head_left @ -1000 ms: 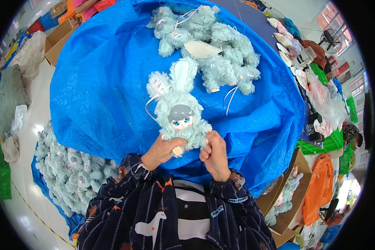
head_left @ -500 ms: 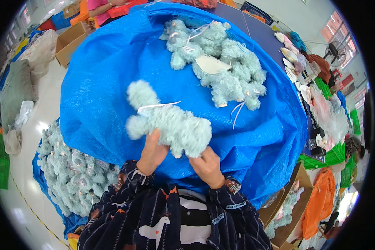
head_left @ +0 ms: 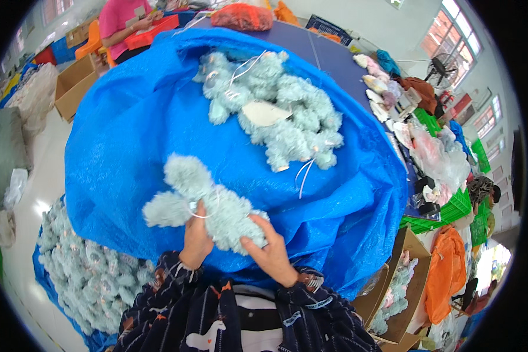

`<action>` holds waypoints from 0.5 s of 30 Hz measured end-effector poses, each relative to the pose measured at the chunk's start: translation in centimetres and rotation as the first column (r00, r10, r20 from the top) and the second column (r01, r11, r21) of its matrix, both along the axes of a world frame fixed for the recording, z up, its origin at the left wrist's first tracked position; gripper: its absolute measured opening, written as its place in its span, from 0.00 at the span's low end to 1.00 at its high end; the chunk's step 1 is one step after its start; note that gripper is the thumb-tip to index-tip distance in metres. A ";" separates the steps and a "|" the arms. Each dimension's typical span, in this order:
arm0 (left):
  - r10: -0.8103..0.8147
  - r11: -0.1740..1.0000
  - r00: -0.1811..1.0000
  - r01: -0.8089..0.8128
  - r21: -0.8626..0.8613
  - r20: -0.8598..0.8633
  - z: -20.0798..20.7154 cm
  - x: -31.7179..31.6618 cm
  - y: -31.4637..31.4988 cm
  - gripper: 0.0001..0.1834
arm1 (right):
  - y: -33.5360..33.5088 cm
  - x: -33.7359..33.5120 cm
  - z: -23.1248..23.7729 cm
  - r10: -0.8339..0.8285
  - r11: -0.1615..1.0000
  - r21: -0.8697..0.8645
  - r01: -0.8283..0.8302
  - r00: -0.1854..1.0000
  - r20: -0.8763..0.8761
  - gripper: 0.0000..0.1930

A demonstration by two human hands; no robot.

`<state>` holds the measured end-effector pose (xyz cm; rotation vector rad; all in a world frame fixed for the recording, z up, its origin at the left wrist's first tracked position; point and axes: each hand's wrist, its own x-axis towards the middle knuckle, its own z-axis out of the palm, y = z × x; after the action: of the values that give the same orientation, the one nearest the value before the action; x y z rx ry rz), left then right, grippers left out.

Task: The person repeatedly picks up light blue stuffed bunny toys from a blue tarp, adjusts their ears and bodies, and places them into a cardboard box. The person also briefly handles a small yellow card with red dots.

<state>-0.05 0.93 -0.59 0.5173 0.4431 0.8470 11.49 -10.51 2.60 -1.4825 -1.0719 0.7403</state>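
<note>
Hold the fluffy toy softly over the blue sheet, with the left hand closed on it by the white string, fingertips hidden, and the right hand pinching its other end, thumb and fingers a bit apart.

We get bright, diffuse light around the right grip, with soft shadows in the blue sheet just beyond it. Windows glare far above and right of it; shiny highlights dot the floor well to its left. Farthest from it, we see bent edges and black corners.
</note>
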 end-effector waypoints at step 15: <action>0.133 0.883 0.830 -0.348 0.317 0.541 4.9 -16.2 3.6 0.29 | 4.1 7.6 5.1 -0.441 0.894 0.293 0.340 0.785 0.435 0.16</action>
<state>-16.23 4.54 4.33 0.5968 -0.1701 1.2973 19.08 -6.44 7.68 -1.6879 -1.1136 -0.0586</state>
